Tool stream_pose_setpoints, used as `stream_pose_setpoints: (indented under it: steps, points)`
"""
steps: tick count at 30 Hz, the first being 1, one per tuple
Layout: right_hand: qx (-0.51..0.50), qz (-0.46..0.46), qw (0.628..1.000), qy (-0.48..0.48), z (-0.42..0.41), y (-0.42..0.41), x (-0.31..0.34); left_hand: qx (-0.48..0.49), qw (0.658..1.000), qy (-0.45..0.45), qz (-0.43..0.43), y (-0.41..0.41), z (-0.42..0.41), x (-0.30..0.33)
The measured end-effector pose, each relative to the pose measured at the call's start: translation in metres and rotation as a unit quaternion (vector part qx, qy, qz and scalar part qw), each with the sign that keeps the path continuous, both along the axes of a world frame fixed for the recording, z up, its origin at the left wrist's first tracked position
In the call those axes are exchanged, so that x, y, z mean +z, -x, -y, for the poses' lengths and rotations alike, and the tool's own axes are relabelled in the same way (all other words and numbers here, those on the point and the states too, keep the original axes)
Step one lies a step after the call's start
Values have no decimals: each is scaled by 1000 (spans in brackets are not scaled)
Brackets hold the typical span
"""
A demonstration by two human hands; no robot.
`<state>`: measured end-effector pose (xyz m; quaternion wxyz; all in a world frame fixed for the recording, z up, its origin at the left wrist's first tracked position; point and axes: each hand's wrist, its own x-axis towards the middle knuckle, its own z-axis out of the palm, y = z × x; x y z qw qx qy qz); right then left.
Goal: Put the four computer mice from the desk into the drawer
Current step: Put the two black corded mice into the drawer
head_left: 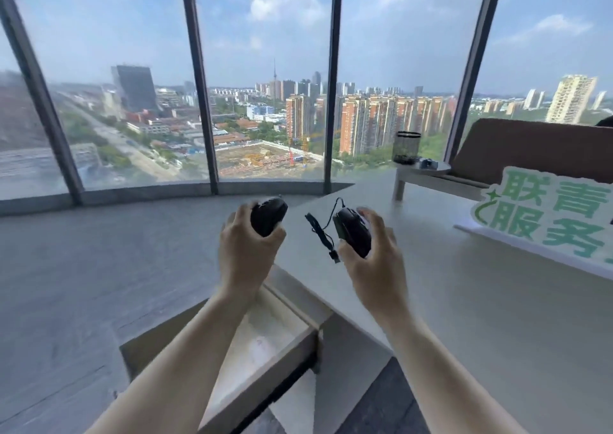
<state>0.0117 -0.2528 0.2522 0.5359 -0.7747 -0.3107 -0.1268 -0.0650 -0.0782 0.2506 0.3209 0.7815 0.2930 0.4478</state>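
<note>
Desk [464, 301] edge: each hand's fingers wrap one black mouse

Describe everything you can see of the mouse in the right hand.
The wired mouse is black, looks like matte plastic, and is gripped by the right hand above the desk edge, tilted on its side. A bundled black cable with its plug dangles to its left, touching nothing else.

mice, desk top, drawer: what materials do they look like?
Mouse in left hand and mouse in right hand: black, likely moulded plastic, with a slight sheen; motion blur hides texture. Right one trails a bundled black cable, probably rubber-sheathed. Desk top: pale, matte, smooth, looks like laminate board, though it could be painted. Open drawer: same pale board walls, lighter base.
</note>
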Motion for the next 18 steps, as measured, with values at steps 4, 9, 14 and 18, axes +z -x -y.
stream_pose_setpoints:
  steps: [4,9,14,18]
  points:
    - [78,-38,996,20,-69,29,-33,63,997,26,-37,54,-55,-38]
    - [139,-121,979,87,-131,47,-95,118,980,86,-133,95,-99,-105]
    - [138,-186,943,237,-176,54,-168,128,952,139,-242,111,-116,-166]
    - [124,-175,886,411,-203,62,-214,117,896,183,-386,105,-122,-210]
